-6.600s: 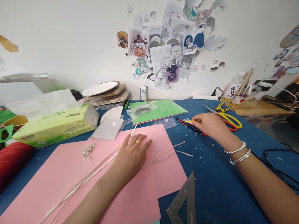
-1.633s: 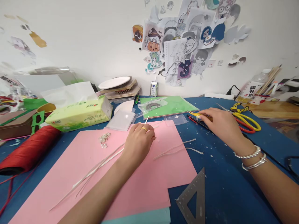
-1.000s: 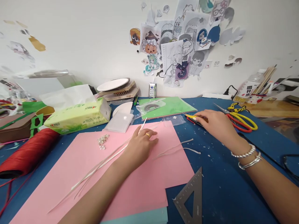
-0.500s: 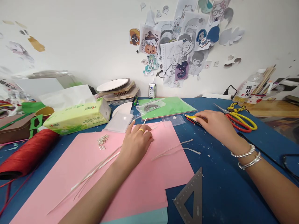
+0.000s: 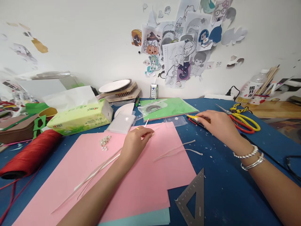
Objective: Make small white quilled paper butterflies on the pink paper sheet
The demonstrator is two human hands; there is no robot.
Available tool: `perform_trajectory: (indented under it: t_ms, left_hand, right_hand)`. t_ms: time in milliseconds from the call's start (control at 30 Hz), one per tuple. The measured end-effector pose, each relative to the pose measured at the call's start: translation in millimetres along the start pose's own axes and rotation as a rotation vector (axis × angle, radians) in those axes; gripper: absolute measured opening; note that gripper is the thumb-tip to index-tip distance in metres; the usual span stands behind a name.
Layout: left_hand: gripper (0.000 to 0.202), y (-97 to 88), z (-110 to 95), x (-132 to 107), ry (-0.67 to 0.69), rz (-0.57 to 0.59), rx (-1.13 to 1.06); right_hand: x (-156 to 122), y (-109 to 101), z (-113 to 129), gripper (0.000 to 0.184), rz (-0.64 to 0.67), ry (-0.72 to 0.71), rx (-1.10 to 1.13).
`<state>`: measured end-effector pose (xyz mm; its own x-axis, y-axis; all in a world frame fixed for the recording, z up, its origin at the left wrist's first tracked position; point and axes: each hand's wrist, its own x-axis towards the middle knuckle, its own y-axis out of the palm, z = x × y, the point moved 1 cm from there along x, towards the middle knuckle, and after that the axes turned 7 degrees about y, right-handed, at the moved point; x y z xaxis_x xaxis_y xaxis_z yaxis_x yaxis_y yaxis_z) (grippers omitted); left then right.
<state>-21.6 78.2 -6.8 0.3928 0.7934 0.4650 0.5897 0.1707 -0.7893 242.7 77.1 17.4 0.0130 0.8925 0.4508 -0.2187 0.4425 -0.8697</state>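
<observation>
My left hand (image 5: 135,141) is over the pink paper (image 5: 89,157), thumb and fingertips pinched together. Something small and pale shows at the fingertips, too small to name. Long narrow cream strips (image 5: 98,169) run under this hand, and two shorter strips (image 5: 175,150) lie to its right. A little heap of pale rings and beads (image 5: 105,142) is on the paper to its left. Over on the blue table, my right hand (image 5: 217,128) has its fingers closed around a slim yellow pointed tool (image 5: 193,116), partly hidden by the fingers. Dark and red slender items lie beneath it.
Scissors (image 5: 244,121) with red and yellow handles lie right of my right hand. A metal set square (image 5: 199,201) is at the front. Green sheets (image 5: 181,105) lie behind; a tissue box (image 5: 82,119) and a red thread spool (image 5: 30,153) stand at the left.
My left hand's fingers have gone from spread to pinched together, and the hand has turned slightly. My right hand stays around the yellow tool. The view has shifted a little.
</observation>
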Motion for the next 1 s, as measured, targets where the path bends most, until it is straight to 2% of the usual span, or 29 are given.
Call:
perform_trajectory:
  t_ms: [600, 833, 1000]
  left_hand:
    - [0.023, 4.3, 13, -1, -0.122, 0.038, -0.005]
    - [0.021, 3.8, 11, -4, -0.185, 0.078, -0.044]
    - [0.018, 2.1, 9, -3, -0.174, 0.050, -0.012]
  right_hand:
    - [2, 3, -4, 0.020, 0.024, -0.015, 0.014]
    - [2, 3, -4, 0.020, 0.025, -0.014, 0.005]
    - [2, 3, -4, 0.019, 0.038, -0.004, -0.003]
